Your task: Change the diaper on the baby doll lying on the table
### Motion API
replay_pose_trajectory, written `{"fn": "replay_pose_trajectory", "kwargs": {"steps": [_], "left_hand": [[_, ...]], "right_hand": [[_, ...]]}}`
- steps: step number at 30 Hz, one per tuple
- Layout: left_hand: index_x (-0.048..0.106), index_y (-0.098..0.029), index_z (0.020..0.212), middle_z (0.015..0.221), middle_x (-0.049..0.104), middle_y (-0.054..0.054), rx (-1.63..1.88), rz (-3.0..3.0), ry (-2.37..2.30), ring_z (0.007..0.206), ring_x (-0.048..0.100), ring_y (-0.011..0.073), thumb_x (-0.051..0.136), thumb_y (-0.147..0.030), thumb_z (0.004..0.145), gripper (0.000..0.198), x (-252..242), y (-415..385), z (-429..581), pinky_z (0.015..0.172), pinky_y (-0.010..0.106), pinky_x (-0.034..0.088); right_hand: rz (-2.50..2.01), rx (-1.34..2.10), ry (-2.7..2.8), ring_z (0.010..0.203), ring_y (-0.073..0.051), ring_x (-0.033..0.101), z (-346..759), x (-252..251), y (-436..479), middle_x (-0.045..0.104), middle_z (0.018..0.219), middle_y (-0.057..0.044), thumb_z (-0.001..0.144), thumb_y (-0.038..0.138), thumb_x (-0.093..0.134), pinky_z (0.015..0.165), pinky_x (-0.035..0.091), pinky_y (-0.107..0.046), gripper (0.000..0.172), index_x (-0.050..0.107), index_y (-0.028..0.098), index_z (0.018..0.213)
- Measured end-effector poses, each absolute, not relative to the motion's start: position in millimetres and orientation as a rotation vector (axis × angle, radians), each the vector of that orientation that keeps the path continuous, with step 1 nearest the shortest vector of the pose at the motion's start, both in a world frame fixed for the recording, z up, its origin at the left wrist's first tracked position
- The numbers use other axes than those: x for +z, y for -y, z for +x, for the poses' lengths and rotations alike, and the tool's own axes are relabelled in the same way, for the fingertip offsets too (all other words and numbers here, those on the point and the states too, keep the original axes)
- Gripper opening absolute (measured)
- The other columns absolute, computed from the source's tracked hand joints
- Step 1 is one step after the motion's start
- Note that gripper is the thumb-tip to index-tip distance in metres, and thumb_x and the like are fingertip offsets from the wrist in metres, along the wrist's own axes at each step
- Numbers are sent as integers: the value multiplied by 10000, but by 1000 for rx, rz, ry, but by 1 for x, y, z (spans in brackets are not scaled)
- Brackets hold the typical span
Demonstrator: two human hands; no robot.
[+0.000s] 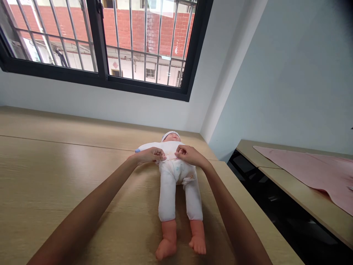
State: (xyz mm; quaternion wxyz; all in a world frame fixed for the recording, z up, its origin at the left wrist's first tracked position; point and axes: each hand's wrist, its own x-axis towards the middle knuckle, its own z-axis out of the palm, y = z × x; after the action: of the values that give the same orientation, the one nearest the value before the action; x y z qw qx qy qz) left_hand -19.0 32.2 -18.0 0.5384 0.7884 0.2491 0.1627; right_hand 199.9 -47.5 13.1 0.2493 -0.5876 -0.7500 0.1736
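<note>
A baby doll [167,200] lies on its back on the wooden table, its head away from me and its bare feet towards me. A white diaper [179,170] with small coloured marks is around its hips, over white cloth legs. My left hand [153,154] pinches the diaper's upper edge at the left side of the waist. On the other side of the waist, my right hand [189,154] is closed with thumb and finger together on that same edge. The fingers partly hide what exactly they grip. A white cap [171,134] covers the doll's head.
The pale wooden table [82,165] runs up to the wall below a barred window [102,79]. At the right, across a dark gap, a second table [248,151] carries a pink cloth [306,167].
</note>
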Motion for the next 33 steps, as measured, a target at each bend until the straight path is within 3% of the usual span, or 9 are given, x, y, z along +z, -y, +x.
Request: {"fn": "replay_pose_trajectory", "kwargs": {"steps": [6,11,17,22,30,33], "left_hand": [[537,-162,720,636,440,-41,432,1829,-567,580,365,81,697,-495,750,372,-18,-29,-15,574,242,290],[570,-163,756,654,498,-32,498,1811,-626,605,444,95,710,-456,738,326,-21,-29,-16,615,253,365],[640,-162,783,727,599,-4,835,2011,-818,705,537,128,726,-392,702,258,-11,-23,-8,634,251,393],[701,-205,898,963,693,23,785,2284,-725,927,611,177,643,-350,783,194,0,-4,4,817,292,458],[656,-292,1177,1313,552,29,574,2579,-631,1245,482,220,440,-419,932,350,-9,4,5,1054,341,387],[663,-336,1165,1379,518,-9,586,2609,-639,1306,430,224,442,-465,930,347,-7,3,6,1106,354,336]], "right_hand": [[-1610,469,2045,690,-131,493,202,13,47,562,721,28,846,251,552,633,338,-244,118,563,188,747],[-1579,532,2061,690,-132,486,207,11,44,552,719,23,809,264,579,626,344,-244,132,546,178,715],[-1604,538,1907,832,-170,577,224,7,40,640,923,-29,785,341,649,686,421,-256,215,560,173,886],[-1690,489,1773,905,-178,602,251,15,42,661,1015,-53,868,360,586,740,449,-264,195,592,173,922],[-1756,416,1734,975,-197,614,291,19,39,674,1079,-87,907,311,538,840,453,-288,202,635,153,990],[-1794,439,1765,1048,-214,593,307,2,27,641,1172,-108,859,243,572,891,445,-300,239,626,138,1067]]}}
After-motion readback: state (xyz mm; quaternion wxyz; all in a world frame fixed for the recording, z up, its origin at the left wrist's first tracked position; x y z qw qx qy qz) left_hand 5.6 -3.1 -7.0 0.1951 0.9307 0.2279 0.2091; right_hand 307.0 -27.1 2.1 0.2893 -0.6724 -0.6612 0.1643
